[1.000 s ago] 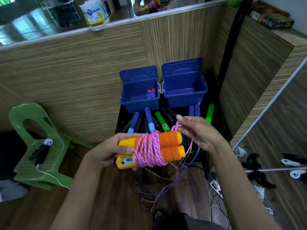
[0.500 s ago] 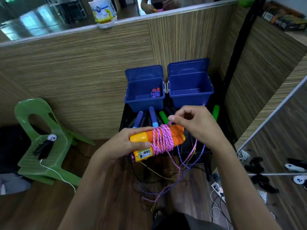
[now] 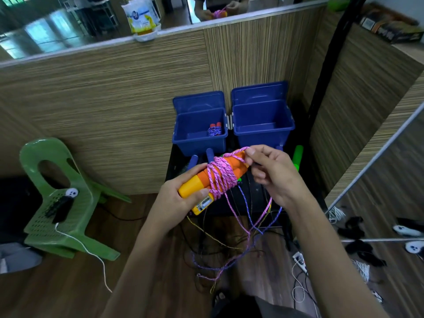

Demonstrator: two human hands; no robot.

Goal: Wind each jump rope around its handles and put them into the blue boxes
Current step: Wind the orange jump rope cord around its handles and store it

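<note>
While the brown striped partition wall fills most of what we see, our work sits against its foot: two open blue plastic boxes side by side at the back of the low black counter. Off to our left stands a green plastic chair on the wooden floor. We judge the task to be in its early part, since the left box holds only one wound rope with red handles and the right box looks bare. Several unwound ropes with blue and green handles lie on the counter just in front of the boxes. Our left hand clasps the yellow ends of the paired orange-and-yellow plastic handles, held above the counter. Our right hand pinches the pink braided cord at the orange ends, laying on another turn. Many turns are on, yet a long loose tail hangs toward the floor, so winding remains before boxing.
</note>
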